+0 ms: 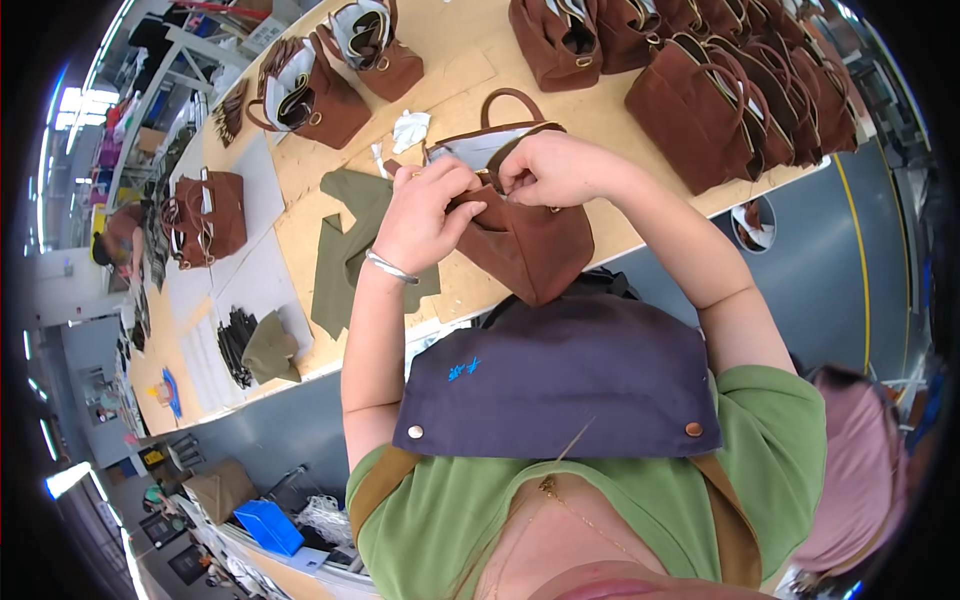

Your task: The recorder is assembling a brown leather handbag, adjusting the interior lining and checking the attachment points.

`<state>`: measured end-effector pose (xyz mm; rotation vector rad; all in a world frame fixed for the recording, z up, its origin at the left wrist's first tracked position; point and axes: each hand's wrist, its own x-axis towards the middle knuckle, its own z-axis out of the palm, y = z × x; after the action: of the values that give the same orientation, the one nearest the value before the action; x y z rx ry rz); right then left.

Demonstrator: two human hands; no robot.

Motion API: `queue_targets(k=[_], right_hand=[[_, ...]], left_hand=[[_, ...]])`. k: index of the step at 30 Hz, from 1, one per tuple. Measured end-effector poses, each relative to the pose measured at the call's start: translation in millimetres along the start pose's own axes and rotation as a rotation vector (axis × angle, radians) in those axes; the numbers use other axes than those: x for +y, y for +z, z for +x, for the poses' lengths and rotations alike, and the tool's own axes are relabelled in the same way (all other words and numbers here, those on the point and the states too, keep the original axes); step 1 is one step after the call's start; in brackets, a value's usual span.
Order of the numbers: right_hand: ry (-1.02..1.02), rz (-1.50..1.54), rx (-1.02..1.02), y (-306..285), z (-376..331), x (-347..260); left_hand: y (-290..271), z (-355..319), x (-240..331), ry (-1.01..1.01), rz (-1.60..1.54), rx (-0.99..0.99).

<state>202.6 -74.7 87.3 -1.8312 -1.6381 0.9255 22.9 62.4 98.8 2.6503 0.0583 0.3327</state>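
A brown, boxy, leather-look handbag (530, 245) rests at the near edge of the pale wooden table (298, 195), tilted, one bottom corner toward the person and an arched brown handle (512, 98) on its far side. Both hands touch it: the left hand (428, 203) grips the left of its rim, thumb outside; the right hand (545, 168), about equally near, is closed in a pinch on the rim's right part. Any small piece between those fingertips is hidden, and the bag's long axis is hard to tell. Its open mouth shows pale lining. Left of the bag lies an olive-green cloth (352, 235); beyond it, crumpled white paper (410, 131). Farther left stand brown handbags with pale linings (335, 105); to its right, a packed group of brown handbags (690, 115). Below that group, a round bin (771, 214) holds white scraps.
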Motion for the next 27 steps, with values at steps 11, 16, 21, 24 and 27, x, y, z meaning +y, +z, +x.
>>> queue_targets(k=[11, 16, 21, 24, 27], right_hand=[[0.017, 0.083, -0.057, -2.4, -1.0, -7.5], [-0.018, 0.07, -0.047, -0.6, -4.0, -10.4], [-0.007, 0.105, -0.035, 0.1, -7.1, -10.7], [-0.053, 0.051, -0.023, 4.8, -4.0, -3.7], [-0.04, 0.065, -0.04, 3.4, -6.1, -8.4]], left_hand=[[-5.7, 2.6, -2.7, -0.114, -0.03, -0.087], [-5.5, 2.6, 1.0, -0.131, -0.008, -0.107], [-6.6, -0.1, 3.4, -0.135, 0.002, -0.106], [-4.7, -0.5, 2.7, -0.117, -0.008, -0.092], [-4.6, -0.7, 1.0, -0.121, 0.008, -0.108]])
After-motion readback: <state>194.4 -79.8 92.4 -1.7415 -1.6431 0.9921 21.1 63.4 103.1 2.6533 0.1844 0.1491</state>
